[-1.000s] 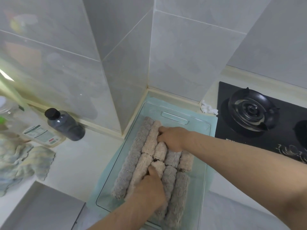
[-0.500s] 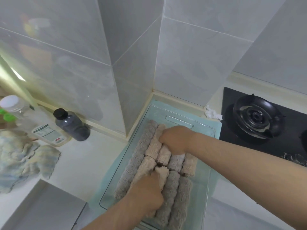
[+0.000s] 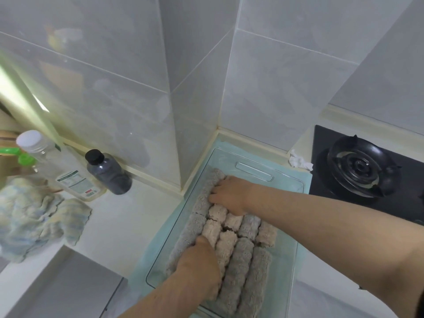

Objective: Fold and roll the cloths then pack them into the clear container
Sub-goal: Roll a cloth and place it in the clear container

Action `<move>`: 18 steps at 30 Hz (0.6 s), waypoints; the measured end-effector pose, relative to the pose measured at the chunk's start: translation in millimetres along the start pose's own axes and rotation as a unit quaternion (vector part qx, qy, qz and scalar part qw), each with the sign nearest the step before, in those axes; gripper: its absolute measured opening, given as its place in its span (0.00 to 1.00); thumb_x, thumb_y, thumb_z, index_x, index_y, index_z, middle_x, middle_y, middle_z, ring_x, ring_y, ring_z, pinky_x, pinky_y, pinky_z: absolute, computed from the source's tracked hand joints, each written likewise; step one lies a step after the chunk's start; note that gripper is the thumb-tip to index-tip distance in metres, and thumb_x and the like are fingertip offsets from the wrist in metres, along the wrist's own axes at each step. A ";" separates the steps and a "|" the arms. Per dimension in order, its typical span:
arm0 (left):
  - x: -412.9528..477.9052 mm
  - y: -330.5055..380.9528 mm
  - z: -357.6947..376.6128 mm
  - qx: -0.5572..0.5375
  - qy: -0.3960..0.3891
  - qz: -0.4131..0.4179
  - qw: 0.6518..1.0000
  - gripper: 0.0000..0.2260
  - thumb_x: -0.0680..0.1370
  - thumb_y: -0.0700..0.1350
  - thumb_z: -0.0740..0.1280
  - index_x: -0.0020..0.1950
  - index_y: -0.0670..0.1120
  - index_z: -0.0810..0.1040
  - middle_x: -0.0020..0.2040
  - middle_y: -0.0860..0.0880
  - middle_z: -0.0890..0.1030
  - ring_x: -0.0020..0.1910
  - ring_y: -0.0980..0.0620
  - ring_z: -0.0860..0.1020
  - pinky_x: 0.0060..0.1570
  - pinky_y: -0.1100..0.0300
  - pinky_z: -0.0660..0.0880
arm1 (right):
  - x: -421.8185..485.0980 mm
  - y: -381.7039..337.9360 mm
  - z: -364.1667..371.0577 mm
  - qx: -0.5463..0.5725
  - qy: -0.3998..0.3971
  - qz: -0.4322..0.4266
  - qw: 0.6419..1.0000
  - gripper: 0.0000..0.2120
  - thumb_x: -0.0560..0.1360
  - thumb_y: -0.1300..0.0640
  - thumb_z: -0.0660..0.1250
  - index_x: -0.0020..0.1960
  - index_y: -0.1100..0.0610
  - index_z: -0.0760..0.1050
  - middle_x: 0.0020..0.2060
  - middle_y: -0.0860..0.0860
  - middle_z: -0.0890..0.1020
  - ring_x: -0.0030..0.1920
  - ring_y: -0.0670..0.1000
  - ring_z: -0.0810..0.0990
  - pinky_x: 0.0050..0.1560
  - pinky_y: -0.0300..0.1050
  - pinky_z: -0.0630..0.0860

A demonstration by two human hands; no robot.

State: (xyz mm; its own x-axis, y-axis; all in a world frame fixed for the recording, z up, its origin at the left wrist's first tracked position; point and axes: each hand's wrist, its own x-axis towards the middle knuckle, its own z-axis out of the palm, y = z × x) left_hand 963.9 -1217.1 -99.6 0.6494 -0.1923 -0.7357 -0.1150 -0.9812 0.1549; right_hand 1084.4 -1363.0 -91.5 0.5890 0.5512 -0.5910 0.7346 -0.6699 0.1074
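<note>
Grey wall tiles meet in a corner above a pale tabletop [image 3: 128,216], where the clear container [image 3: 286,187] sits on a pale green mat [image 3: 146,255], packed with rolled cloths [image 3: 243,271] in grey and beige rows. At the far rows the right grip [image 3: 229,193] is curled over a roll, fingertips tucked into the gap beside a long grey roll. At the near rows the left grip [image 3: 199,269] lies over the rolls with its thumb against a beige one; its fingers are hidden, so I cannot tell whether it holds anything. A dark bottle [image 3: 110,174], a clear bottle [image 3: 57,166] and a crumpled striped cloth [image 3: 34,216] lie left, well apart. A gas burner [image 3: 360,166] and white tissue [image 3: 299,161] sit right of the container.
</note>
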 end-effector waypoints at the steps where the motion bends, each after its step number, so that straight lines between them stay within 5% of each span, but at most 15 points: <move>1: 0.9 -0.7 -2.3 -0.029 -0.003 -0.004 1.000 0.29 0.77 0.40 0.60 0.72 0.30 0.51 0.67 0.37 0.72 0.64 0.43 0.75 0.59 0.54 0.75 | 1.4 -0.3 -0.4 0.002 -0.005 0.004 1.000 0.24 0.74 0.60 0.68 0.68 0.53 0.69 0.62 0.54 0.75 0.62 0.58 0.73 0.59 0.57 0.74; 11: 14.4 -9.2 -2.3 -0.077 0.021 0.021 0.997 0.19 0.78 0.42 0.58 0.69 0.39 0.63 0.62 0.41 0.76 0.60 0.44 0.76 0.49 0.58 0.70 | 7.9 -8.5 2.2 -0.034 -0.071 0.009 0.997 0.21 0.79 0.56 0.63 0.71 0.51 0.68 0.67 0.57 0.69 0.67 0.61 0.67 0.61 0.56 0.73; 18: 19.4 -10.4 -2.8 -0.100 0.017 0.006 0.995 0.21 0.77 0.43 0.59 0.69 0.40 0.64 0.63 0.42 0.75 0.61 0.44 0.75 0.57 0.54 0.72 | 3.2 -9.7 -1.6 0.048 -0.118 0.043 0.991 0.29 0.75 0.62 0.66 0.73 0.46 0.64 0.73 0.57 0.61 0.73 0.61 0.58 0.64 0.62 0.70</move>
State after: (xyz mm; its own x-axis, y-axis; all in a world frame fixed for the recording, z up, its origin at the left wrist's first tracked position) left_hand 979.8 -1210.6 -113.7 0.6746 -0.1998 -0.7107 0.0264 -0.9555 0.2938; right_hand 1079.7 -1354.0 -93.2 0.5442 0.3662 -0.7549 0.6432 -0.7598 0.0951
